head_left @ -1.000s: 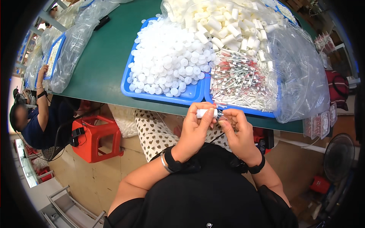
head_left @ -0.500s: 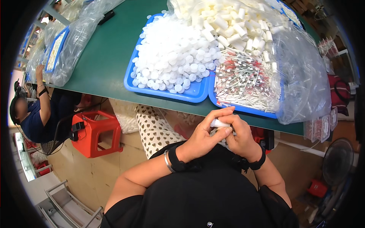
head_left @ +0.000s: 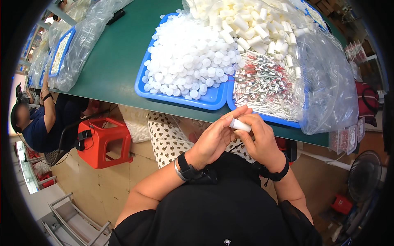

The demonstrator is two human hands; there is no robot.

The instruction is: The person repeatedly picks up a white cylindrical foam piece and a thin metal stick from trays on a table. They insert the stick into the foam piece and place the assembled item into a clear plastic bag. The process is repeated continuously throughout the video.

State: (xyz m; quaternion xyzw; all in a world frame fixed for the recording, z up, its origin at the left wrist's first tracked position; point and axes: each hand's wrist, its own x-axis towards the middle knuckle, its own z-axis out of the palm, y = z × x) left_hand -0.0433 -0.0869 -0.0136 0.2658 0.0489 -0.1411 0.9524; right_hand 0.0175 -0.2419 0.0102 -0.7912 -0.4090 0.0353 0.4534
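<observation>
Over my lap, just off the table edge, a small white plastic cylinder [head_left: 241, 126] lies between both hands, with a translucent end towards the left. My right hand [head_left: 260, 137] pinches it between thumb and fingers. My left hand [head_left: 213, 138] closes round its left end, its fingertips reaching behind it. Beyond the hands, a blue tray [head_left: 213, 102] bears a heap of translucent white discs [head_left: 186, 61]. Beside it, a second blue tray [head_left: 266, 118] contains thin metal-and-red rods with white ends [head_left: 262, 78]. White cylinders [head_left: 254, 30] are piled behind the rods.
Clear plastic bag [head_left: 326, 82] spreads right of the trays on the green table [head_left: 108, 61]. A red stool [head_left: 104, 141] stands at left, near a seated co-worker [head_left: 39, 119]. At right are a black fan [head_left: 364, 176] and clear boxes of parts [head_left: 344, 137].
My hands have moved slightly up and opened out, so more of the white cylinder shows. It now tilts down to the right. The co-worker's arm has shifted a little.
</observation>
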